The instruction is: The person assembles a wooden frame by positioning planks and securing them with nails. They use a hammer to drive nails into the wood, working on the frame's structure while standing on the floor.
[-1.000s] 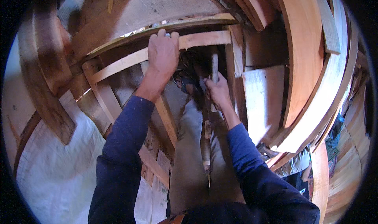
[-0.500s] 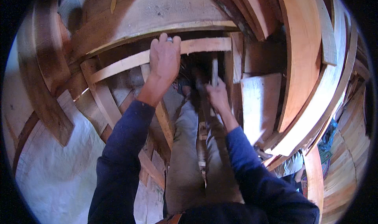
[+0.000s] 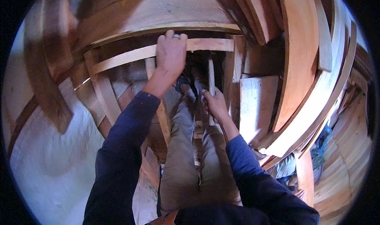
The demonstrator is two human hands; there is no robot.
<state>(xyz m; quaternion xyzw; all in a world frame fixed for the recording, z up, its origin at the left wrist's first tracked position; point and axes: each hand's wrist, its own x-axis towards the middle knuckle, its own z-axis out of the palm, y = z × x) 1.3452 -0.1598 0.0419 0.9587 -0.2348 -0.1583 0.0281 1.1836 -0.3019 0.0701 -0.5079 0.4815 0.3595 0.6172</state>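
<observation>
My left hand (image 3: 171,53) is closed over a pale wooden strip (image 3: 126,60), its fingers hooked over the top edge; a ring shows on one finger. This strip runs crosswise between upright wooden pieces, just below the edge of a broad board (image 3: 170,11). In my right hand (image 3: 215,105) is the straight pale wooden handle of a hammer (image 3: 211,76), held upright. Its top end reaches just under the strip's right part, where the head is hard to make out in the dark.
Curved planks (image 3: 297,55) are stacked at the right. A pale board (image 3: 257,102) leans beside my right hand. At lower left spreads a whitish sheet (image 3: 59,161). Another person's hand (image 3: 299,193) is by a plank at lower right. My legs stand between wooden pieces.
The hammer and my right hand have shifted slightly down and left, and the handle is less blurred. My left hand keeps its grip on the strip; the view has turned a little.
</observation>
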